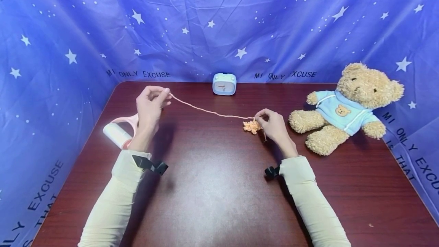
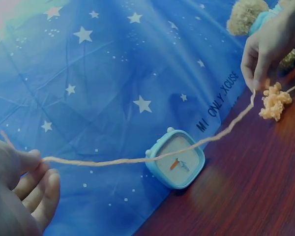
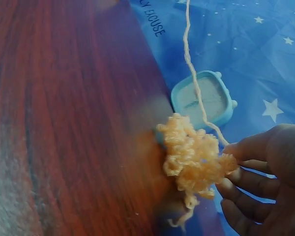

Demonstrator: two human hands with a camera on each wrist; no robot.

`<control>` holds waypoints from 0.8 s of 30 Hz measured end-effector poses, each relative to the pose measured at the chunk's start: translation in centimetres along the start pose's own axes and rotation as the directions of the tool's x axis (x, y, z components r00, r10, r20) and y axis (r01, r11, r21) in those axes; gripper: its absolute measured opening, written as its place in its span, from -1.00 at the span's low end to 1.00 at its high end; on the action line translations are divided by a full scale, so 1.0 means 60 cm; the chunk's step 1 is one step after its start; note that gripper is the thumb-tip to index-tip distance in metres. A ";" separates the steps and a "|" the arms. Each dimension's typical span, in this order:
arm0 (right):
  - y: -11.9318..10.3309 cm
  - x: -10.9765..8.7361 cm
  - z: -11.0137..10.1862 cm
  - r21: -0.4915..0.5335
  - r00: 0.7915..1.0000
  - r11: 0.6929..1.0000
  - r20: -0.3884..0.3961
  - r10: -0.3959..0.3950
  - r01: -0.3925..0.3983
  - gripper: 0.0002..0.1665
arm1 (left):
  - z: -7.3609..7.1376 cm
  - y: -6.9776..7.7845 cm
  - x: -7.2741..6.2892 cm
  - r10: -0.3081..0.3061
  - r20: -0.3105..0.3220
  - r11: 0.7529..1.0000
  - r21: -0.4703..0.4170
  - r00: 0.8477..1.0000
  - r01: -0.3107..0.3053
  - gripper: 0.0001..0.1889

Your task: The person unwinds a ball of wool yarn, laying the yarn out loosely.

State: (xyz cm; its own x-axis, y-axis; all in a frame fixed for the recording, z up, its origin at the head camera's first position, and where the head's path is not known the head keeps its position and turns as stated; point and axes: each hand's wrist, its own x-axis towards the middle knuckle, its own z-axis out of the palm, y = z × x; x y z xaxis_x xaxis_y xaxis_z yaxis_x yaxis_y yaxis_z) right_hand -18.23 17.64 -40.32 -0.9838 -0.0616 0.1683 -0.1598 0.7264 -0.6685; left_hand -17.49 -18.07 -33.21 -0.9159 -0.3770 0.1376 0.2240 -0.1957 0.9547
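Note:
A strand of light orange yarn (image 1: 205, 110) runs between the two hands, sagging slightly. Its far end is pinched between thumb and forefinger of the left hand (image 1: 149, 106), raised over the table's back left; a short tail shows past the fingers in the left wrist view. At the other end, the right hand (image 1: 273, 124) pinches the strand together with the edge of a small crocheted orange piece (image 3: 191, 157). This piece looks curly and ruffled, and a short loose tail (image 3: 183, 218) dangles from it. Part of it is hidden behind the right fingertips.
Behind the strand, a light blue clock (image 1: 224, 84) stands at the table's back edge. A teddy bear (image 1: 346, 106) in a blue top sits at the right. Near the left forearm lies a white roll (image 1: 117, 135) with a pink handle. A starry blue curtain (image 1: 192, 18) surrounds the table.

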 end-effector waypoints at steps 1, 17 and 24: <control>0.000 0.000 0.002 0.001 1.000 1.000 0.003 -0.002 0.002 -0.88 | 0.001 0.000 -0.001 0.002 0.014 1.000 0.018 1.000 -0.002 -0.90; -0.090 0.008 0.052 -0.047 0.980 0.982 0.084 -0.178 0.183 -0.77 | 0.010 0.009 -0.011 0.010 0.089 0.999 0.039 0.996 -0.014 -0.84; -0.110 0.004 0.101 -0.082 0.949 0.955 0.158 -0.271 0.286 -0.82 | 0.012 0.005 -0.011 0.024 0.105 0.999 0.027 0.994 -0.027 -0.92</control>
State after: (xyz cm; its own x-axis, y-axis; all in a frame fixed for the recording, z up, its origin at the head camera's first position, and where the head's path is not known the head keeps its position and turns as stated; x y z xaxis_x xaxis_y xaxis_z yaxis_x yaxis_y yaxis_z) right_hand -17.87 8.68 -40.23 -0.9036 -0.3637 0.2261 -0.4274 0.7322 -0.5303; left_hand -17.06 -17.22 -32.81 -0.9401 -0.2847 0.1876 0.2397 -0.1606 0.9575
